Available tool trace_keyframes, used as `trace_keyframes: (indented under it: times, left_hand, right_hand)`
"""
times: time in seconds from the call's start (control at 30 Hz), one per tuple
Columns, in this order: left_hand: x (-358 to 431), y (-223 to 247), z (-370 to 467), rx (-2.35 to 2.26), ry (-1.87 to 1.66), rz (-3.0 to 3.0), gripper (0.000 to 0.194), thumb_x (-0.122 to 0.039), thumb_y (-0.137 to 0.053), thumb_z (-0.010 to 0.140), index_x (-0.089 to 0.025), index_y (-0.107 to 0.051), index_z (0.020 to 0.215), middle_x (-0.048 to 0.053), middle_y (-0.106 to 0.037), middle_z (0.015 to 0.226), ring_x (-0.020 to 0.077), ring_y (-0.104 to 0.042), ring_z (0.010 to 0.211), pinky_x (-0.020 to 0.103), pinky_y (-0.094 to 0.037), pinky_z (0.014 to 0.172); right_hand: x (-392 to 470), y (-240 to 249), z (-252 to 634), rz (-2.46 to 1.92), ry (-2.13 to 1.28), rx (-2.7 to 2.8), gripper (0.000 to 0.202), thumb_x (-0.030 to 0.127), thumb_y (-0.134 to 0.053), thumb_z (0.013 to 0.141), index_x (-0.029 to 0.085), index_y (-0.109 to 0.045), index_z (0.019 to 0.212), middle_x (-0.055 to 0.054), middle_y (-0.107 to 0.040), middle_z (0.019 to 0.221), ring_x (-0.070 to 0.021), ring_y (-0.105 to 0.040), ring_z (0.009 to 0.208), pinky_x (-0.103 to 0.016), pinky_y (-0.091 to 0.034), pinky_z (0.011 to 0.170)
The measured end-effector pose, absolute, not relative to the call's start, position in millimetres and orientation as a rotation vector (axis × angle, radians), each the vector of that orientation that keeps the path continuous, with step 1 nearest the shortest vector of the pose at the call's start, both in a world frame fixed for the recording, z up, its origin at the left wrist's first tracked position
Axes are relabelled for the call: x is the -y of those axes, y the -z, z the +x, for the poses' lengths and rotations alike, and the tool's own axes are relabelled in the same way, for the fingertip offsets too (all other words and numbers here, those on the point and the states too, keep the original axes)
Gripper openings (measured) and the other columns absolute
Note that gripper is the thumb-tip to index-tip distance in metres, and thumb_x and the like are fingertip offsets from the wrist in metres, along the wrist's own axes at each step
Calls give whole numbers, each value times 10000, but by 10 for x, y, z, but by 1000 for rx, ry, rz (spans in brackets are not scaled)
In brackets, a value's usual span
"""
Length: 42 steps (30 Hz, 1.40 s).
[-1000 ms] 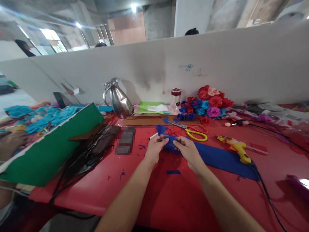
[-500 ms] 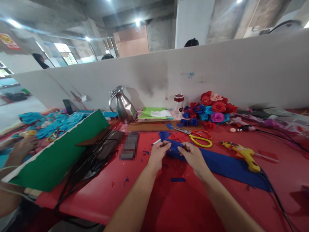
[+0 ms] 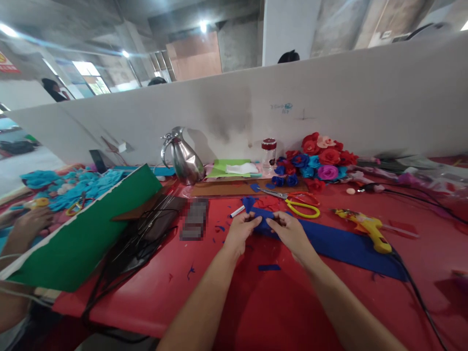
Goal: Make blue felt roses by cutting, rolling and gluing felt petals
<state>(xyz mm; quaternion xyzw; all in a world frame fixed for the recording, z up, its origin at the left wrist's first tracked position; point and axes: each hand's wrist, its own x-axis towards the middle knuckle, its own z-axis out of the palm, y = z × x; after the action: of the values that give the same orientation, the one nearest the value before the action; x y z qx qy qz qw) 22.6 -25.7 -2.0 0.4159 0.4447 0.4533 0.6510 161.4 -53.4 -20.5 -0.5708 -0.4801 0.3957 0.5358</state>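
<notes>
Between my two hands a long blue strip (image 3: 351, 246) is pinched near its left end, and it runs off to the right across the red table. My left hand (image 3: 241, 230) grips the strip beside a gathered, flared blue tip (image 3: 248, 204). Close by, my right hand (image 3: 288, 228) pinches the upper edge between thumb and fingers. A white marker (image 3: 237, 211) lies just past my left hand. Yellow and red scissors (image 3: 302, 208) rest open-bladed beyond my right hand. A yellow glue gun (image 3: 367, 230) lies at the right, over the strip.
Paper flowers (image 3: 327, 158) and a lidded glass jar (image 3: 268, 157) stand at the back, with a metal jug (image 3: 185, 158) further left. A green board (image 3: 84, 234) leans at the left; a co-worker's hand (image 3: 33, 222) is behind it. A blue scrap (image 3: 269, 267) lies near my wrists.
My hands have come slightly closer together on the strip. The whole view has shifted a little, and more of the marker shows.
</notes>
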Motion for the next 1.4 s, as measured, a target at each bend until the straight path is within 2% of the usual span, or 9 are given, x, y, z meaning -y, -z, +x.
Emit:
trace_keyframes:
  times: [0.17, 0.37, 0.67, 0.83, 1.0, 1.2, 1.4]
  left_hand:
    - [261, -2, 223, -1008, -1055, 966, 342, -356, -866, 483, -164, -604, 591, -63, -456, 500, 65, -342, 490, 229, -238, 498]
    - [251, 3, 223, -1003, -1070, 959, 324, -364, -849, 507, -165, -630, 639, -71, -438, 499, 67, -331, 483, 233, -249, 507]
    - [241, 19, 206, -1048, -1108, 1010, 285, -330, -837, 530, -168, -611, 591, -48, -476, 540, 90, -402, 560, 234, -314, 570]
    - [211, 39, 191, -1084, -1132, 1004, 328, -369, -840, 516, -158, -608, 611, -57, -479, 543, 73, -359, 530, 226, -266, 532]
    - [236, 0, 211, -1069, -1108, 971, 365, -415, -821, 529, -157, -593, 650, -91, -400, 500, 53, -265, 469, 230, -186, 494]
    - [234, -24, 205, -1056, -1107, 1005, 365, -392, -816, 508, -159, -550, 598, -84, -409, 499, 47, -264, 468, 226, -175, 483]
    - [198, 5, 181, -1095, -1070, 976, 399, -397, -822, 503, -178, -509, 618, -114, -327, 467, 41, -230, 439, 219, -156, 475]
  right_hand:
    - [521, 224, 1621, -1406, -877, 1160, 237, 450, -643, 674, 232, -559, 632, 10, -573, 610, -165, -508, 595, -294, -412, 602]
    - [526, 226, 1641, -1434, -845, 1151, 246, 451, -639, 683, 231, -543, 633, 24, -528, 578, -158, -484, 573, -293, -378, 579]
    - [523, 214, 1623, -1406, -881, 1113, 224, 448, -627, 668, 236, -557, 651, 7, -584, 617, -168, -528, 588, -315, -444, 612]
    - [518, 193, 1631, -1400, -893, 1095, 234, 463, -617, 667, 232, -591, 693, -9, -634, 640, -178, -583, 609, -315, -476, 626]
    - [519, 201, 1630, -1399, -868, 1090, 245, 468, -619, 664, 227, -601, 696, -7, -633, 618, -180, -594, 598, -319, -486, 624]
    - [535, 167, 1641, -1386, -822, 1088, 226, 450, -621, 688, 225, -615, 703, -21, -668, 652, -187, -625, 627, -318, -497, 643]
    - [529, 144, 1647, -1394, -786, 1055, 238, 459, -595, 713, 221, -610, 710, -28, -684, 649, -185, -637, 634, -311, -495, 645]
